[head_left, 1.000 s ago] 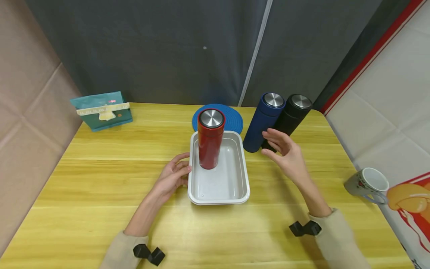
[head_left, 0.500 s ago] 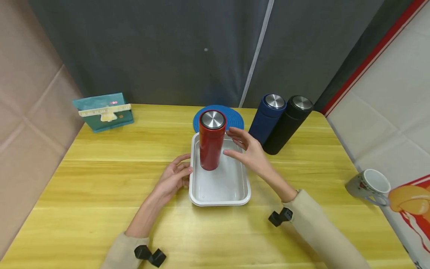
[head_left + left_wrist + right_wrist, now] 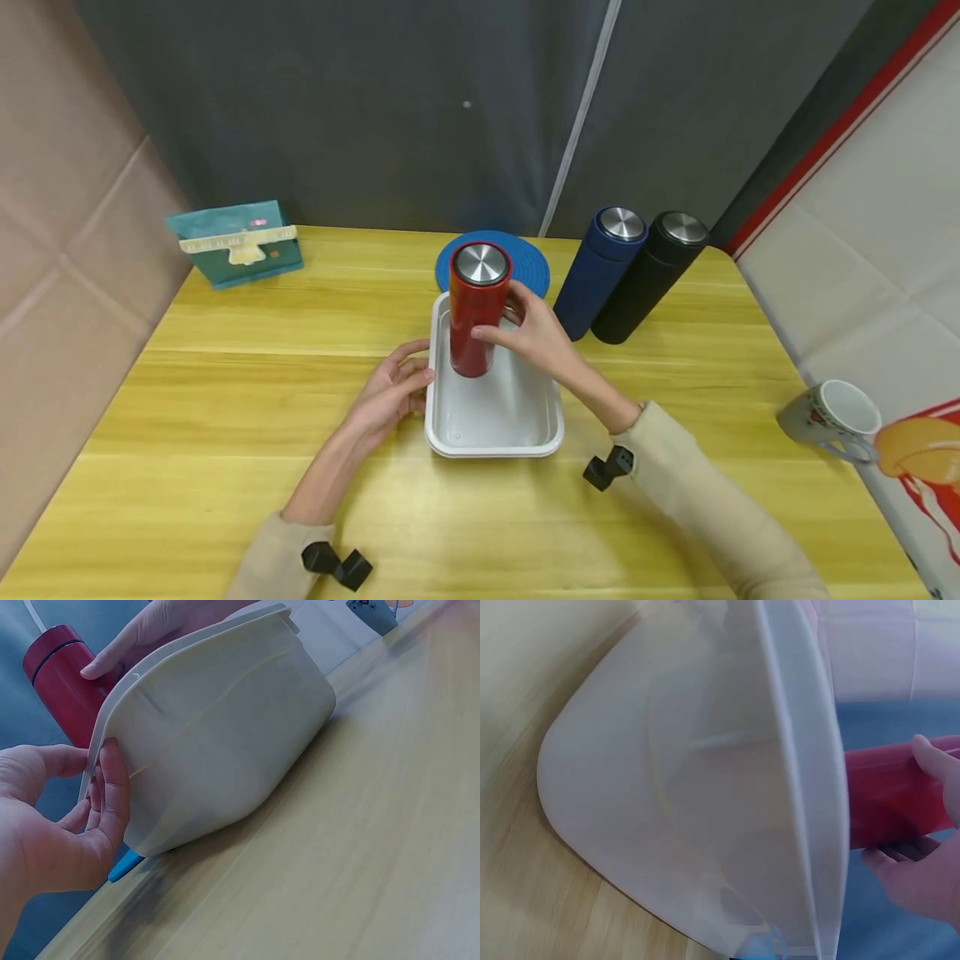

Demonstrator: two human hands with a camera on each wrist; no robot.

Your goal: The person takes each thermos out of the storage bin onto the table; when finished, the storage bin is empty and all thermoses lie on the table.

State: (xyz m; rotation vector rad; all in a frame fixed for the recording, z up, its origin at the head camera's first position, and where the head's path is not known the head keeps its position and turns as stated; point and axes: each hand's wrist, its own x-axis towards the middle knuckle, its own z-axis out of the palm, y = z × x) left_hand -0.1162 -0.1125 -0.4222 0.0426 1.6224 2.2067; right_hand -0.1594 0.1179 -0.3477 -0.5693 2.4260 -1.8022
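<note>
A red thermos (image 3: 467, 312) with a steel-topped lid stands upright inside a white plastic tub (image 3: 498, 425), towards its far left. My right hand (image 3: 536, 333) grips the thermos from the right; the right wrist view has the thumb on one side of the red body (image 3: 885, 787) and fingers curled under the other. At the tub's left side, my left hand (image 3: 386, 392) pinches the rim. In the left wrist view its thumb is over the rim and its fingers lie against the tub's outer wall (image 3: 225, 742). The thermos's base is hidden there behind the tub.
Blue (image 3: 596, 279) and black thermoses (image 3: 641, 292) stand side by side right of the tub. Behind it lies a round blue mat (image 3: 531, 271). A teal pouch with a cream clip (image 3: 247, 262) is at the back left, a mug (image 3: 817, 417) at the right edge.
My right hand has moved left from beside the blue and black thermoses to the red one and closed its fingers around it. The left hand has stayed at the tub's rim.
</note>
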